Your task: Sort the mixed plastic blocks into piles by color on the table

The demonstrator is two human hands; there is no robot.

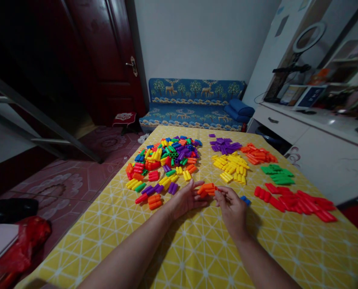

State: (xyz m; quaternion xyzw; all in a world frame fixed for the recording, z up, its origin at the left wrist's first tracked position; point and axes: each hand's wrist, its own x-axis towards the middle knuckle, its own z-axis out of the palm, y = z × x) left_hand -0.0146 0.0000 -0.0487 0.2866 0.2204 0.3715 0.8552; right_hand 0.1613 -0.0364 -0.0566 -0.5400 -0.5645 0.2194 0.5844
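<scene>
Between my two hands, over the near middle of the table, is a small cluster of orange plastic tube pieces (208, 189). My right hand (233, 208) pinches its right end between thumb and fingers. My left hand (184, 201) lies at its left side, fingers apart and stretched toward it; whether they touch it I cannot tell. Just beyond my right hand a few blue pieces (245, 200) are partly hidden. To the left spreads a large mixed-colour heap of similar pieces (169, 154), with loose orange pieces (155, 202) at its near edge.
Single-colour groups lie on the right: purple (225, 145), yellow (231, 165), orange (258, 154), green (277, 174) and red (299, 202). A yellow patterned cloth (181, 249) covers the table. Behind stands a blue sofa (193, 110); a white cabinet (329, 148) is at right.
</scene>
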